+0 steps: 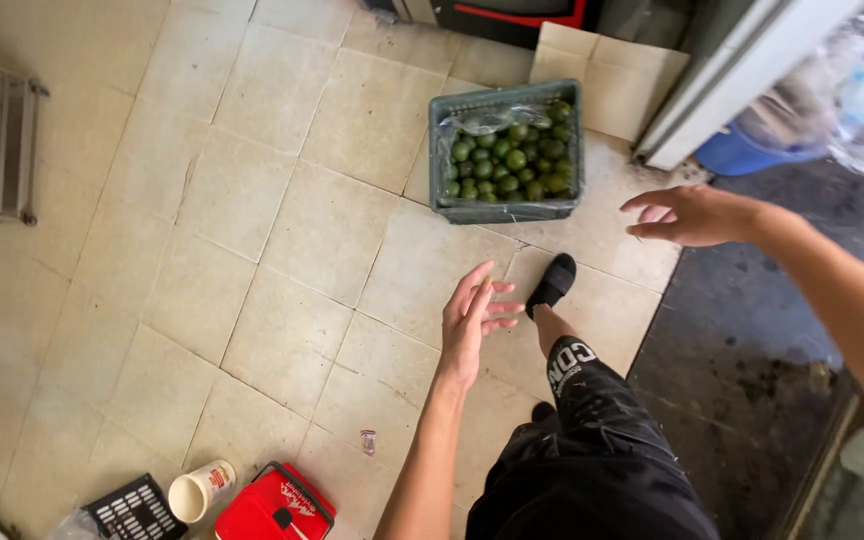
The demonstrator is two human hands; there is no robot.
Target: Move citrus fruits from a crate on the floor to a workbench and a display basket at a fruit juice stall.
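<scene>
Green crate [505,209] on tiled floor — full of limes [510,160].

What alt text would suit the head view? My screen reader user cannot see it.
Seen from above, a person's empty left hand and right hand reach out over a tiled floor toward a green plastic crate of green fruit. A paper cup and red box lie near the bottom edge.

Soft, even daylight fills the frame with only faint shadows on the pale floor tiles [282,230] — the lower right falls dim, the clear plastic [852,90] at upper right is blurred, and edges bow slightly.
</scene>
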